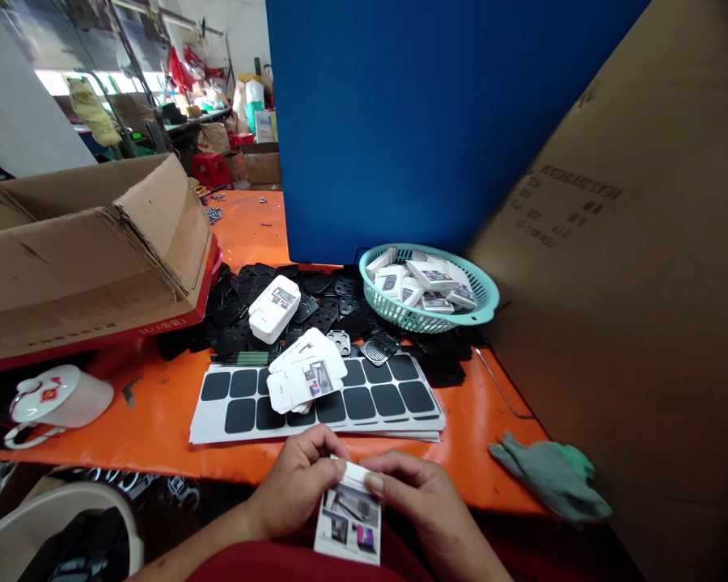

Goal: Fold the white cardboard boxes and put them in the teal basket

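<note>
Both hands hold one small white printed card box [350, 517] at the near edge of the orange table [158, 412]. My left hand [294, 485] pinches its top left corner with curled fingers. My right hand [421, 497] grips its top right edge, thumb pressed on the flap. Just beyond the hands lie white sheets of black square pads [364, 400], with a loose pile of flat white cards [306, 372] on top.
A teal basket [485, 295] of small white boxes stands at the back right, before a blue panel [412, 121]. Black plastic parts [315, 303] and a white box stack [274, 307] lie behind the sheets. Cardboard box [85, 242] left, cardboard wall [631, 283] right, white mug [54, 400], grey-green glove [549, 477].
</note>
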Tool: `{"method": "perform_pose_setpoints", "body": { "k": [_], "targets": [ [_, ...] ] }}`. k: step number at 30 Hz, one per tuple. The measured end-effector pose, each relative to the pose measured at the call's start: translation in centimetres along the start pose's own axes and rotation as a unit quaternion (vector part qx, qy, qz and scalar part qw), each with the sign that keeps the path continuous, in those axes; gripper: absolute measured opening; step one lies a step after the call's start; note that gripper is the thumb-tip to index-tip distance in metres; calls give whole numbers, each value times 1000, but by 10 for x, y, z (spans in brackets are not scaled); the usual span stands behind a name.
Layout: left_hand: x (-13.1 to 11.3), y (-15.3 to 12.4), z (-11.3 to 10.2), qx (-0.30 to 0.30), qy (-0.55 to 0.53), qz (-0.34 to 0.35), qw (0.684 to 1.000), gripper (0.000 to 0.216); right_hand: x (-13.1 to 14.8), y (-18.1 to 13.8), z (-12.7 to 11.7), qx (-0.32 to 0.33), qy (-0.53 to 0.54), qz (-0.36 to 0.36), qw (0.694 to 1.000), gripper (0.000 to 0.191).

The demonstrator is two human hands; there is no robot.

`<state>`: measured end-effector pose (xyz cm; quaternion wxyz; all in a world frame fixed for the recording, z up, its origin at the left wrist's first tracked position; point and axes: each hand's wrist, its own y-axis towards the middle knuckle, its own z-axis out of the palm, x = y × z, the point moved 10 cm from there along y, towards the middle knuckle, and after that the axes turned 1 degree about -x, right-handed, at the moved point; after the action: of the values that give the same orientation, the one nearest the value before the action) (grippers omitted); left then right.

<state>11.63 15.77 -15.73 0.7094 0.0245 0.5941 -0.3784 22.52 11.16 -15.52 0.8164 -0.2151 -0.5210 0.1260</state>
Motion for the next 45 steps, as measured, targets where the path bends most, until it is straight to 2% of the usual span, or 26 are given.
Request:
{"method": "perform_pose_setpoints", "body": {
  "k": [8,9,11,14,16,19,21,23,25,26,28,32,34,40,42,45],
  "targets": [
    [-5,-3,1,34,-22,-36,999,7,6,0,5,38,-47,15,998,19],
    [-6,-4,-1,41,-25,-33,998,7,9,-1,5,44,-64,-3,997,18],
    [-9,-6,-4,60,-16,-10,998,6,21,-4,6,63,-122,-83,987,15],
    [-18,-14,-5,116,32,62,991,11,35,-19,15,127,-216,-227,941,17],
    [-21,-20,-5,138,61,97,984,16,36,-27,22,166,-244,-284,912,26],
    [-17,-20,-12,97,107,86,986,20,38,-28,22,155,-256,-322,898,30],
    [-12,-17,-15,66,98,52,992,23,33,-19,19,134,-252,-284,915,24],
    [-8,-14,-14,65,61,21,996,25,21,-7,15,119,-227,-192,947,17],
    [-6,-12,-11,74,42,2,996,24,8,-1,12,112,-201,-100,968,21],
    [-6,-12,-12,74,44,-2,996,23,6,-1,12,109,-196,-78,971,23],
    [-6,-11,-14,72,50,-7,996,21,10,-2,13,104,-214,-88,967,25],
    [-9,-13,-15,79,69,-4,994,16,30,-11,25,114,-305,-186,927,26],
    [-11,-13,-16,77,82,-6,994,15,33,-12,29,121,-324,-202,916,27],
    [-12,-13,-12,87,62,-49,993,20,16,0,19,95,-248,-96,959,20],
    [-17,-12,-13,71,89,-46,992,19,16,0,20,91,-251,-97,959,19],
    [-29,-11,-14,45,180,-23,982,11,27,-3,25,80,-284,-140,945,19]
  ]
}}
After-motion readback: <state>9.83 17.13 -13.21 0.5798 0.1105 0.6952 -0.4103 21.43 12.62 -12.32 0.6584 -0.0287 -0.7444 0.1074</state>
